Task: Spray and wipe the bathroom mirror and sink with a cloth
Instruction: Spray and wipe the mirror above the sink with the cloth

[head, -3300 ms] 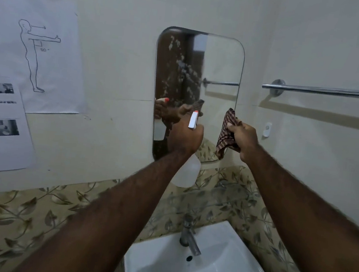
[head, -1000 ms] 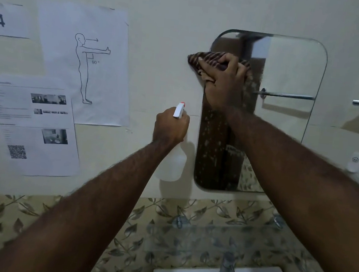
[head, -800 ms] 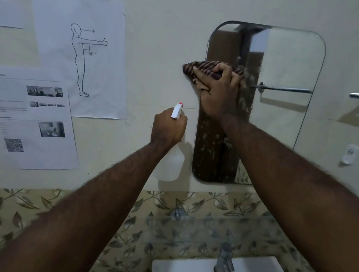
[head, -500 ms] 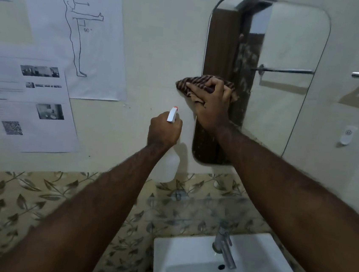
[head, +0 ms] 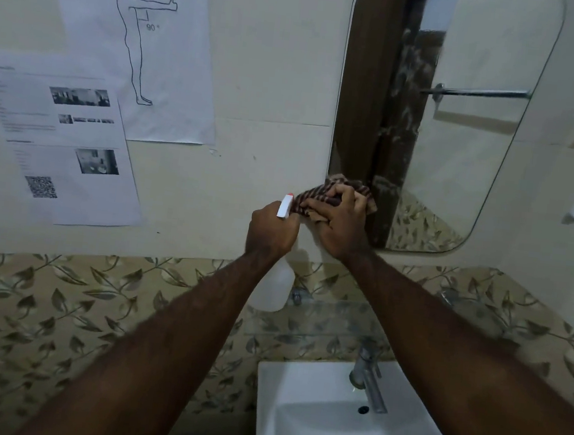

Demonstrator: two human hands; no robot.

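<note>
1. The right hand (head: 343, 228) has been sliding the cloth (head: 319, 199) down from the top of the mirror (head: 463, 147) to its lower left corner.
2. Its fingers are curling tight, pressing the cloth there.
3. The left hand (head: 271, 233) is gripping the bottle (head: 274, 287), fingers wrapped shut.

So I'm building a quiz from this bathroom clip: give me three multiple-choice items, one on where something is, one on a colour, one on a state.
1. Where is the cloth pressed?
A. mirror's lower left corner
B. mirror's top right corner
C. inside the sink

2. What colour is the spray bottle nozzle tip?
A. blue
B. red-orange
C. green

3. What state is the tap in?
A. running hard
B. dripping into a bucket
C. no water flowing

Answers:
1 A, the right hand holds the cloth against the mirror at its lower left edge.
2 B, a red-orange tip tops the white nozzle above the left hand.
3 C, no stream reaches the sink.
</note>
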